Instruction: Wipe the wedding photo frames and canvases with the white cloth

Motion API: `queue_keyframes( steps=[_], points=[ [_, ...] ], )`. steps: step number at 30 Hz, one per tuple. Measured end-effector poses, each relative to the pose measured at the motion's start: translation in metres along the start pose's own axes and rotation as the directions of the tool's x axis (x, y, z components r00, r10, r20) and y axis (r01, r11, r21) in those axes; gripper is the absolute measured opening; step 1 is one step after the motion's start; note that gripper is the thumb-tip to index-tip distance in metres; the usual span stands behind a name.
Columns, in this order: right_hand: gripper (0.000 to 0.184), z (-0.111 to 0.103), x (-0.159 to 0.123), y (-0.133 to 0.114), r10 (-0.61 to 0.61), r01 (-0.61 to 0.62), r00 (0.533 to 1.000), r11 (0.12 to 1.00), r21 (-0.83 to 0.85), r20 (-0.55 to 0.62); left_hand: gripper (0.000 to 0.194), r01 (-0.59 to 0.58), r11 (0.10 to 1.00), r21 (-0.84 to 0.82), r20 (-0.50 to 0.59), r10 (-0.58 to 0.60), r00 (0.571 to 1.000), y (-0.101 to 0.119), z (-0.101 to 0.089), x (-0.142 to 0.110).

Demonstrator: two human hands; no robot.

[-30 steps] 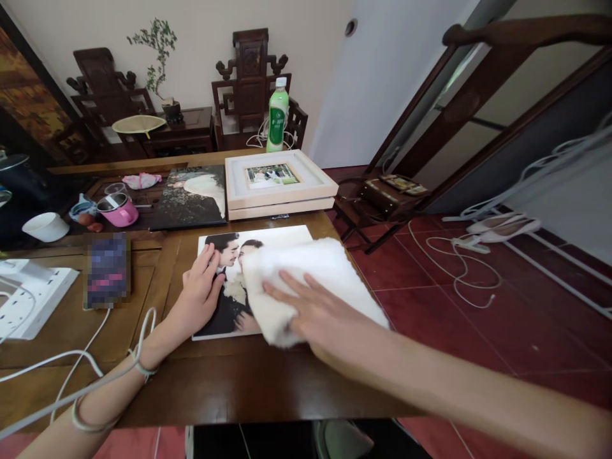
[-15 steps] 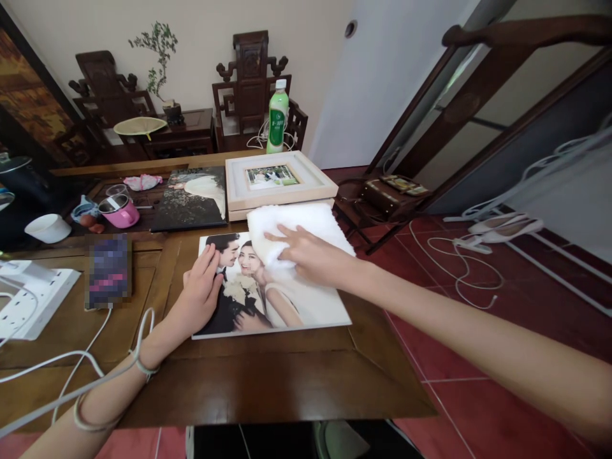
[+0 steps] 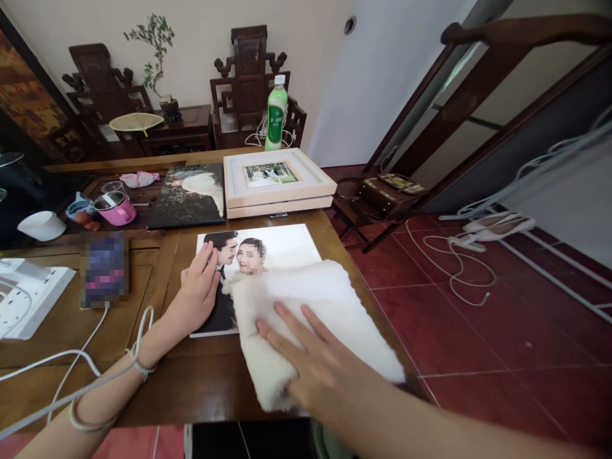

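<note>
A photo panel (image 3: 291,245) with a white edge, showing a couple, lies flat on the wooden table. My left hand (image 3: 201,287) rests on its left side, fingers stretched out and pressing on the surface. Over the panel's lower right part spreads a fluffy white towel (image 3: 329,293), which hangs past the panel's near edge onto the table. My right hand (image 3: 315,350) holds the towel down with its fingers spread on top; the thumb is hidden by the towel's curled near edge.
Behind the panel are stacked light wood picture frames (image 3: 234,197), a dark photo panel (image 3: 186,204) and a green bottle (image 3: 276,121). To the left are a pink mug (image 3: 123,210), a white cup (image 3: 42,226), a blurred-out dark device (image 3: 105,271), a power strip (image 3: 45,299) and white cables.
My right hand first slid the towel away to the panel's far right corner, then drew it back toward me over the near edge. My left hand has stayed on the panel.
</note>
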State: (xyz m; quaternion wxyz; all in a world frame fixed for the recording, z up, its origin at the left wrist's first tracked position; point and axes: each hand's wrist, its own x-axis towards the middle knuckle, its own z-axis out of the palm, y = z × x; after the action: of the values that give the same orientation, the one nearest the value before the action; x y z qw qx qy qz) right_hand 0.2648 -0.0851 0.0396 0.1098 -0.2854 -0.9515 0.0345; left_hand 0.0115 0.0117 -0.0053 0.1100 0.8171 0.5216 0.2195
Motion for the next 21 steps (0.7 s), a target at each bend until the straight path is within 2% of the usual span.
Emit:
queue_keyframes(
  steps=[2,5,7,10,13,15,17,21],
  points=[
    [0.016,-0.009,0.016,0.018,0.014,-0.017,0.993,1.000,0.022,0.114,0.051,0.000,1.000,0.002,0.014,0.000,1.000,0.000,-0.001,0.000],
    [0.025,-0.019,0.044,0.051,0.104,-0.108,0.963,0.994,0.004,0.247,0.051,-0.011,1.000,0.009,0.031,0.011,0.999,-0.001,-0.002,-0.001],
    [0.033,-0.022,0.061,0.073,0.143,-0.139,0.957,0.990,-0.035,0.254,0.051,-0.016,1.000,0.017,0.036,0.016,0.999,-0.001,-0.002,-0.001],
    [0.031,-0.024,0.081,0.101,0.151,-0.148,0.964,0.988,-0.034,0.217,0.051,-0.018,1.000,0.024,0.048,0.017,0.999,-0.002,-0.003,-0.001],
    [0.032,-0.024,0.092,0.119,0.167,-0.164,0.965,0.986,-0.033,0.202,0.051,-0.017,1.000,0.025,0.052,0.016,0.999,-0.002,-0.003,-0.001],
    [0.036,-0.023,0.094,0.122,0.173,-0.164,0.966,0.984,-0.062,0.193,0.051,-0.019,1.000,0.022,0.047,0.018,0.999,-0.002,-0.003,-0.001],
    [0.031,-0.019,0.091,0.117,0.173,-0.155,0.969,0.982,-0.107,0.175,0.050,-0.019,1.000,0.018,0.040,0.018,0.999,-0.001,-0.003,-0.001],
    [0.020,-0.005,0.071,0.084,0.163,-0.136,0.979,0.970,-0.201,0.124,0.050,-0.007,1.000,0.018,0.022,0.006,1.000,-0.001,-0.002,-0.001]
  ],
)
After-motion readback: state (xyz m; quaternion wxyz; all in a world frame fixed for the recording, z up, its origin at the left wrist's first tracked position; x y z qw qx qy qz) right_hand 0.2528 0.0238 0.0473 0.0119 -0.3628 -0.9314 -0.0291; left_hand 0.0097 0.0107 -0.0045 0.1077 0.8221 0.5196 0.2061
